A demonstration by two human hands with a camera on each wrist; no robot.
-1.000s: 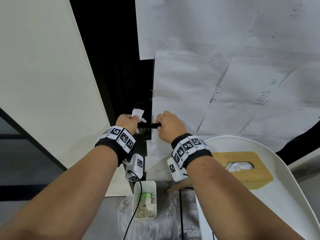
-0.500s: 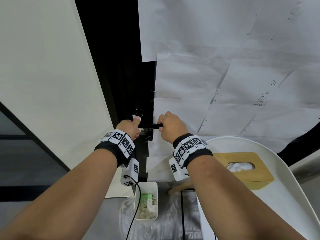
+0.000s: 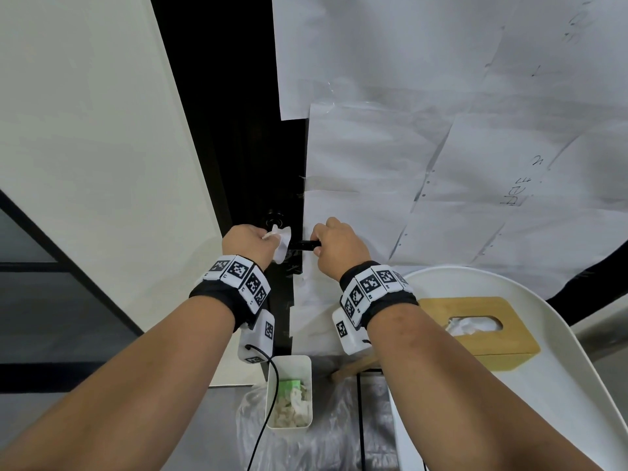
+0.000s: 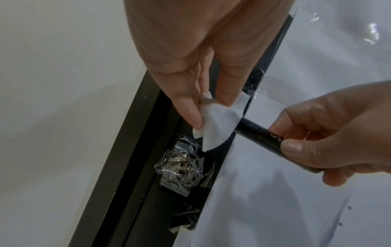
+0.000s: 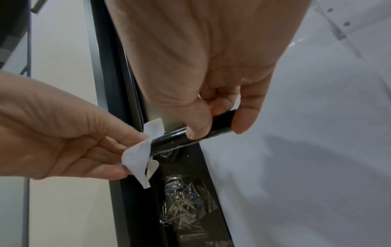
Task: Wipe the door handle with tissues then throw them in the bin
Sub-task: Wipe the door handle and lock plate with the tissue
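A black lever door handle [image 3: 303,245] [image 4: 259,133] [image 5: 184,138] juts from the dark door edge. My right hand [image 3: 334,241] [image 5: 213,120] grips its free end, thumb under and fingers over. My left hand [image 3: 248,243] [image 4: 190,100] pinches a small white tissue [image 3: 282,244] [image 4: 217,123] [image 5: 141,153] and holds it against the handle's inner end by the door. A small white bin [image 3: 307,365] with crumpled tissues inside stands on the floor below my wrists.
White paper sheets [image 3: 424,147] cover the door to the right. A wooden tissue box [image 3: 441,307] sits on a white round seat [image 3: 560,385] at the lower right. Crumpled clear tape [image 4: 180,165] covers the latch below the handle. A clear plastic bag [image 3: 339,447] lies under the bin.
My left hand has slid the tissue along the handle's inner end, first dropping a little, then shifting left and up. My right hand keeps the same grip on the handle.
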